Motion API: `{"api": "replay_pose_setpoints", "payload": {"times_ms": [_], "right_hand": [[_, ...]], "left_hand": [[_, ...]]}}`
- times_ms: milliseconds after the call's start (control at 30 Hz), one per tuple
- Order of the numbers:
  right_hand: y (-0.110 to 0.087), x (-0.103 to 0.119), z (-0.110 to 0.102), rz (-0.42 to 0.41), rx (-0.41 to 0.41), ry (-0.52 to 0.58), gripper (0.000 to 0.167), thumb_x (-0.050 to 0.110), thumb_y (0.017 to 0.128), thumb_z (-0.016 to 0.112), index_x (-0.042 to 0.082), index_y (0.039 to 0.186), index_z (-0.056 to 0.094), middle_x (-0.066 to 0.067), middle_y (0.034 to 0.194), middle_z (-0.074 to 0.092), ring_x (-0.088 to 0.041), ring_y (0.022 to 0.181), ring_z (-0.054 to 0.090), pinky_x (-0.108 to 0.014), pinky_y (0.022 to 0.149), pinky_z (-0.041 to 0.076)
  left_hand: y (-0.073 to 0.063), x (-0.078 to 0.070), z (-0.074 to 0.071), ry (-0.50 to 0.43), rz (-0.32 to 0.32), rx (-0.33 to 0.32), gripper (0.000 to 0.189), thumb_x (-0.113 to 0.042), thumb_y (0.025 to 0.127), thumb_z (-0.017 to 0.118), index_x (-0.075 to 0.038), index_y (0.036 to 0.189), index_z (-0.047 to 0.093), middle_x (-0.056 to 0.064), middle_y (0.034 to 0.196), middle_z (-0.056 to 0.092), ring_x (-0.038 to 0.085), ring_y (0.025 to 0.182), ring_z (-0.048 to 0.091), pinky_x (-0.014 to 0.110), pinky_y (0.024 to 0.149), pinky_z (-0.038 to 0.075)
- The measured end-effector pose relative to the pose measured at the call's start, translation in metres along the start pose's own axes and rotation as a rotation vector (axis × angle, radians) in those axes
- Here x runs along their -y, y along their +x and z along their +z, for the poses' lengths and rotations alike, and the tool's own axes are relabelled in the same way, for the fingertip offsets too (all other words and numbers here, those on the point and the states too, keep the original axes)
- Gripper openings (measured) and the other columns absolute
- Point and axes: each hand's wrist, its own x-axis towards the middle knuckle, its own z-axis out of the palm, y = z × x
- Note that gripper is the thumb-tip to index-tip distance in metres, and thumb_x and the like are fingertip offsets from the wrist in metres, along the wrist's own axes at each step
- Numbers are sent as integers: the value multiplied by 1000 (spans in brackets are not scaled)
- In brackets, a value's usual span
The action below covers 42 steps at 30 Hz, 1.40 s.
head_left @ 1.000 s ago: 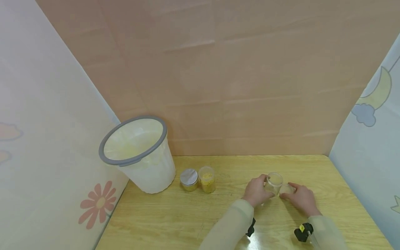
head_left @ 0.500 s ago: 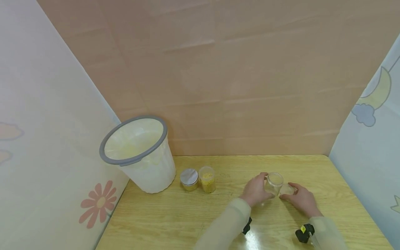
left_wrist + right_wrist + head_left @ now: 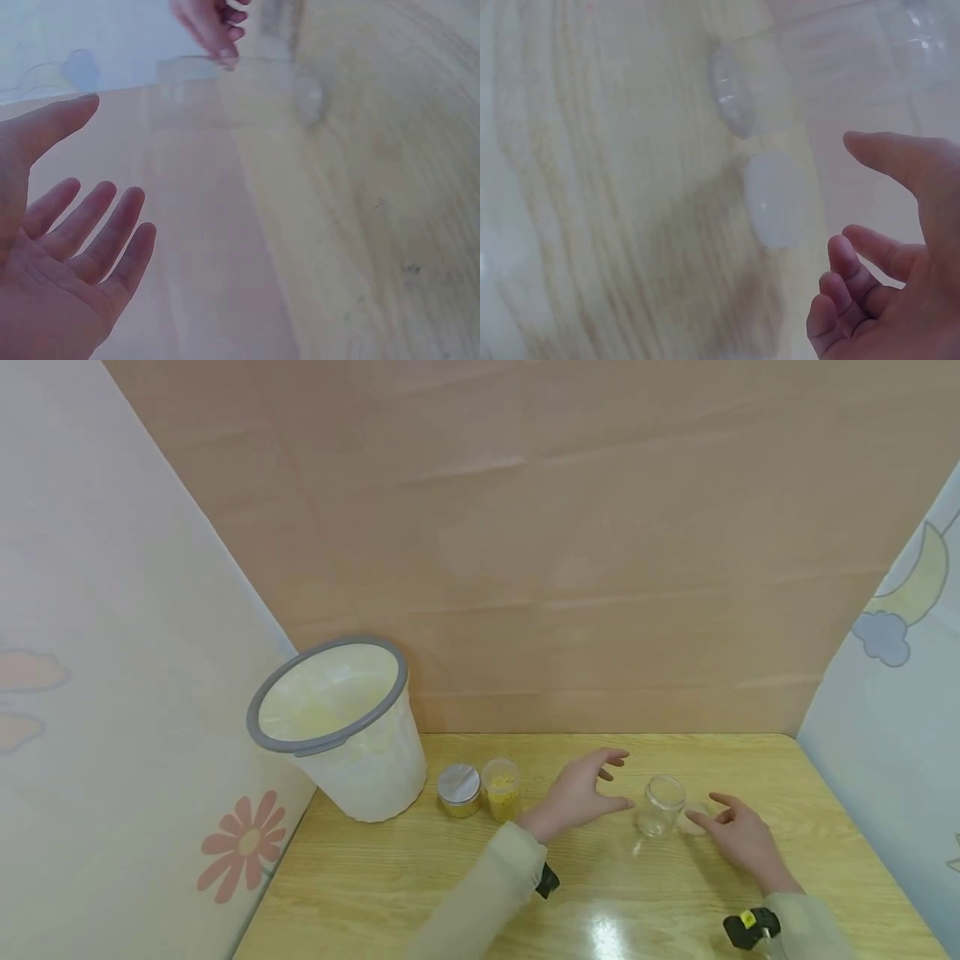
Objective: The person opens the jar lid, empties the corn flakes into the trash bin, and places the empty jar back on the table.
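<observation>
Head view shows a wooden table (image 3: 375, 877), and closest of all are two pale sleeves (image 3: 480, 885), each with a small black camera (image 3: 752, 928) by the wrist. Next comes the right hand (image 3: 738, 835), near the right edge of the table. Its thumb and fingers are bent a little and hold nothing, and the right wrist view shows a gap between them and a white round piece (image 3: 771, 201). That piece lies on the table just beside a clear jar (image 3: 660, 810). The jar stands upright between the two hands, nearer the right edge than the left. The left hand (image 3: 579, 793) is on the jar's other side, a bit away from it, with thumb and fingers spread and nothing in them. Over toward the left edge, a tub of yellow bits (image 3: 502, 785) and a short jar with a silver lid (image 3: 459, 785) stand side by side. A big white bin (image 3: 375, 781) with a grey rim (image 3: 403, 674) sits near the back left corner. Past the back edge is a tan wall (image 3: 600, 568). The left wall (image 3: 135, 568) has a pink flower (image 3: 250, 841), and the right wall (image 3: 870, 727) has a yellow moon (image 3: 924, 581).
</observation>
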Motion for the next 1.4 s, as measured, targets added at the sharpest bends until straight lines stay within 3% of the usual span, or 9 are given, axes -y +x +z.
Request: {"api": "replay_pose_setpoints", "payload": {"times_ms": [233, 433, 667, 867, 1133, 1267, 1400], "right_hand": [[-12, 14, -14, -85, -149, 62, 66, 41, 102, 60, -11, 141, 47, -17, 101, 62, -17, 73, 55, -31, 54, 45], [-20, 29, -24, -149, -226, 86, 60, 41, 102, 61, -7, 139, 53, -14, 103, 62, -5, 75, 52, -30, 54, 46], [-33, 53, -27, -221, -295, 106, 51, 35, 101, 65, -1, 136, 59, -10, 105, 61, 0, 81, 48, -23, 58, 46], [-42, 71, -31, -261, -345, 142, 45, 30, 100, 68, 2, 134, 62, -2, 102, 61, 1, 83, 49, -16, 63, 43], [-56, 88, -31, -309, -357, 189, 40, 24, 99, 70, 4, 133, 64, 7, 101, 60, 1, 87, 50, -14, 65, 42], [-62, 97, -30, -344, -364, 210, 38, 20, 97, 72, 4, 131, 65, 6, 101, 60, 0, 89, 51, -13, 67, 42], [-66, 105, -27, -378, -364, 226, 36, 16, 96, 72, 4, 129, 66, 3, 102, 62, 0, 90, 52, -13, 70, 41]], "left_hand": [[-27, 4, -44, -156, 59, -83, 59, -24, 93, 78, -21, 146, 53, -8, 130, 61, 8, 105, 62, 26, 96, 47], [-63, 20, -64, -227, -3, -201, 50, -22, 93, 78, -23, 140, 59, -11, 124, 63, 8, 104, 62, 35, 96, 48], [-100, 37, -65, -245, 4, -241, 45, -19, 94, 76, -17, 136, 62, -3, 121, 66, 20, 104, 65, 44, 94, 50], [-125, 43, -63, -257, -27, -229, 45, -21, 94, 77, -19, 136, 61, -5, 122, 66, 17, 105, 63, 43, 95, 51], [-147, 53, -59, -242, -44, -260, 47, -22, 94, 76, -14, 137, 59, -3, 124, 65, 24, 106, 63, 48, 93, 51], [-154, 61, -54, -248, -92, -295, 48, -24, 93, 77, -12, 136, 59, -2, 126, 65, 27, 108, 61, 55, 92, 50], [-156, 67, -45, -273, -159, -371, 53, -22, 91, 80, -4, 135, 58, 6, 128, 63, 34, 111, 60, 57, 93, 50]]}}
